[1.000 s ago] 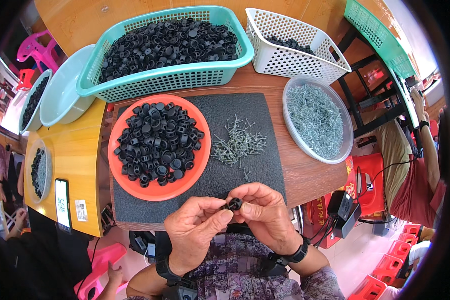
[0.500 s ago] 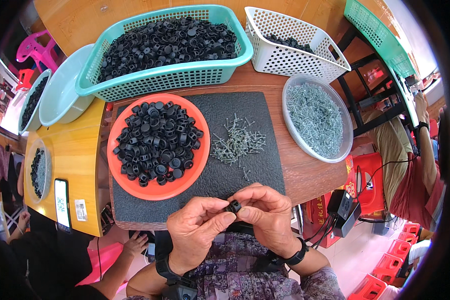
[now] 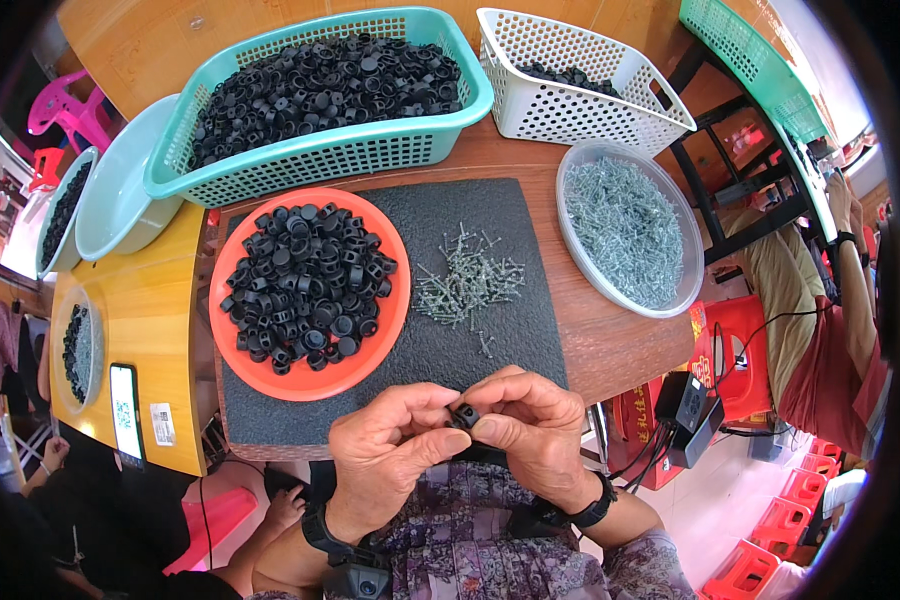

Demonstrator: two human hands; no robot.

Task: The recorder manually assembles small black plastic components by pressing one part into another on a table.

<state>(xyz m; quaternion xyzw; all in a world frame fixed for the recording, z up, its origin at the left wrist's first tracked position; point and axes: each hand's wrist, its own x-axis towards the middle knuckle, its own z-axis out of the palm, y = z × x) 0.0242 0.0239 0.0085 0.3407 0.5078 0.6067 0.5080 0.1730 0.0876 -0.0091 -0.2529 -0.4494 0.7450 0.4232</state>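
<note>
Pinched between the fingertips of both hands is a small black plastic ring-like part [image 3: 464, 414], held just off the near edge of the dark mat. My left hand [image 3: 390, 450] grips its left side with thumb and forefinger. On the other side, my right hand [image 3: 536, 435] closes on it the same way. Whether a screw sits in the part cannot be made out. An orange-red plate [image 3: 232, 350] heaped with similar black parts lies beyond my left hand. A loose pile of silver screws [image 3: 470, 280] rests on the black mat [image 3: 430, 385] ahead.
A round clear tub [image 3: 694, 262] full of screws stands at the right. Behind are a teal basket [image 3: 320, 162] and a white basket [image 3: 580, 125], both holding black parts. A phone [image 3: 125, 410] lies on the yellow table at left. Other people sit on both sides.
The view has shifted slightly, so the table things sit a little further left. Both hands keep their pinch on the black part. At lower left, another person's hand has moved.
</note>
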